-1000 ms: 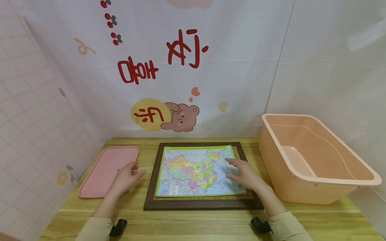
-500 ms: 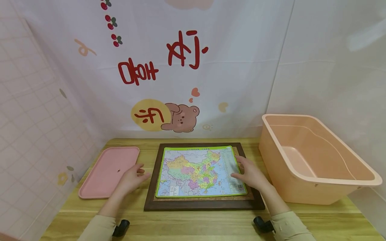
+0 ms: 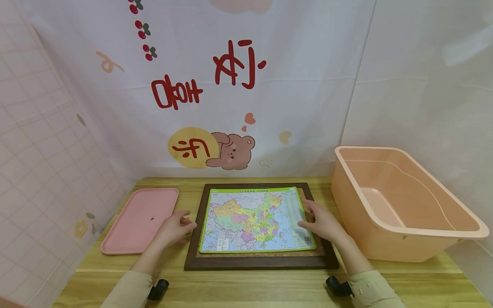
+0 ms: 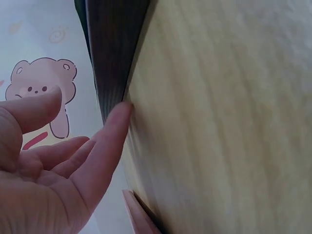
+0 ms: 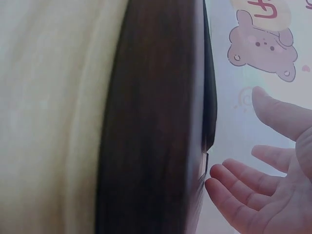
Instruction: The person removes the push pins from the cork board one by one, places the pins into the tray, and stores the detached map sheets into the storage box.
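A map sheet (image 3: 246, 222) with a green border lies on a cork board set in a dark brown wooden frame (image 3: 262, 262). My left hand (image 3: 175, 229) is at the frame's left side, thumb extended and fingers loosely bent around nothing. In the left wrist view, one fingertip of the left hand (image 4: 73, 165) comes right up to the frame's edge (image 4: 114, 48). My right hand (image 3: 323, 221) is at the frame's right side, its thumb overlapping the map's right margin. The right wrist view shows the right hand (image 5: 265, 190) spread, holding nothing, beside the frame (image 5: 146, 117).
A pink tray (image 3: 131, 222) lies on the wooden table (image 3: 239, 288) to the left, close to the left forearm. At the right stands a deep peach-coloured tub (image 3: 358, 214). A white printed cloth (image 3: 300, 98) hangs behind the table.
My left hand has moved right, from over the tray's edge to the frame's left side. My right hand has shifted right, from over the map to the frame's right side.
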